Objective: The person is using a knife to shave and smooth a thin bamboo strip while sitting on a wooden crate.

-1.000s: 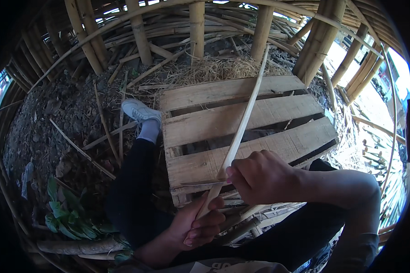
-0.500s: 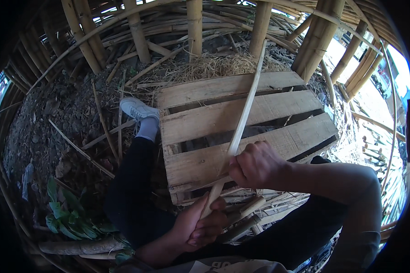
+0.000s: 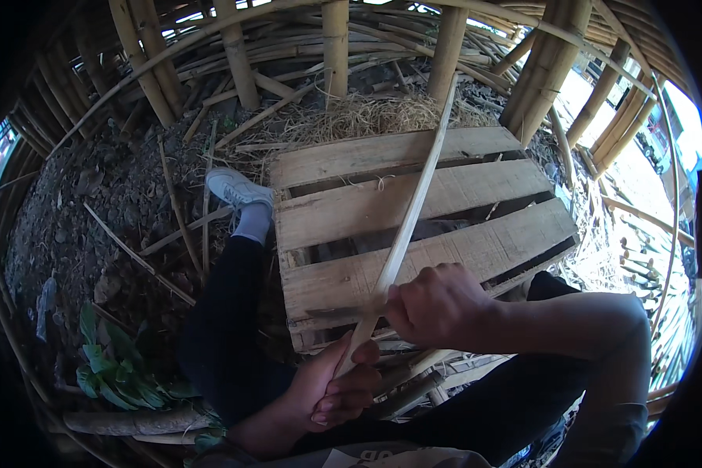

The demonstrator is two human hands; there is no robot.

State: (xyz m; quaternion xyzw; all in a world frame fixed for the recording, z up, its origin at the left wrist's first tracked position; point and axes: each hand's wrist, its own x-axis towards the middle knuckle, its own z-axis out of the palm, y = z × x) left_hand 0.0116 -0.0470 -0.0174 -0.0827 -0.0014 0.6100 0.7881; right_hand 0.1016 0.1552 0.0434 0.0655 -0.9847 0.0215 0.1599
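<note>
A long pale bamboo strip (image 3: 415, 204) slants from near my body up across a slatted wooden crate (image 3: 327, 214). Its lower end is wrapped in the fingers of my left hand (image 3: 337, 390). Higher up, my right hand (image 3: 441, 304) is closed around a knife whose handle its fingers hide. The dark, slim knife blade (image 3: 331, 313) sticks out to the left, crossing the strip just above my left hand. Thin curled shavings (image 3: 382, 182) lie on the crate's middle slat.
My shoe (image 3: 238, 189) rests left of the crate. Upright bamboo poles (image 3: 335, 47) stand behind it, with dry fibres (image 3: 382, 113) at their foot. Loose sticks (image 3: 140, 253) lie on the dark soil at left, near a leafy plant (image 3: 117, 366). Cut bamboo pieces lie at right.
My right hand has slid down along the strip toward my left hand, bringing the knife blade lower. The strip has shifted slightly, and curled shavings show on the crate.
</note>
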